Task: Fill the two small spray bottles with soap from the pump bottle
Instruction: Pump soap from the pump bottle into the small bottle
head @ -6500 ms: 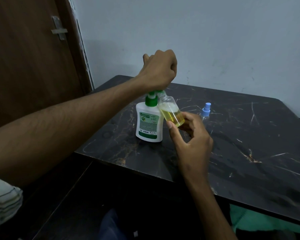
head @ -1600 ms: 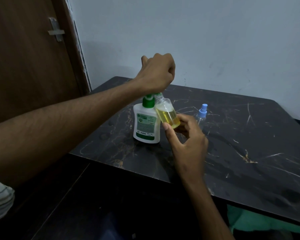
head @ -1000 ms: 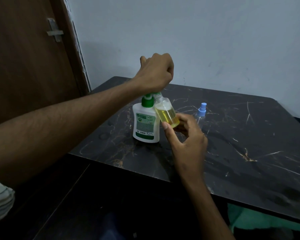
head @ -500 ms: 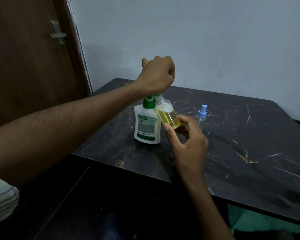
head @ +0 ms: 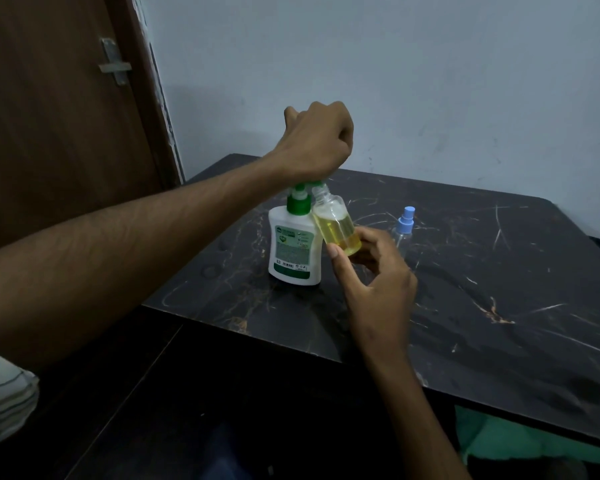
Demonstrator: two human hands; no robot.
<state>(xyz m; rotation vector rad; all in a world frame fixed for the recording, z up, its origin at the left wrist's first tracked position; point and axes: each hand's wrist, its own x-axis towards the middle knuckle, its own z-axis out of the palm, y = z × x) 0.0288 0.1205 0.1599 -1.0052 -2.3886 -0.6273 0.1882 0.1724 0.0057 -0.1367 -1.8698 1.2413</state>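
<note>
right hand (head: 374, 271) tilts clear, yellow-filled spray bottle (head: 336, 226) against white pump bottle (head: 293, 251).

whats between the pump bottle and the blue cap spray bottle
In the head view, the tilted small bottle of yellow soap, held by the right hand, lies between the pump bottle and the blue-capped spray bottle.

Since 6.5 s ago the soap (head: 338, 233) in the tilted bottle (head: 335, 223) has risen a little, from about half way to somewhat above it. The left hand (head: 314, 143), a fist on the pump (head: 297, 202), has bobbed slightly between pictures. The view has drifted; hands and bottles show no clear shift on the table (head: 499, 306).
</note>
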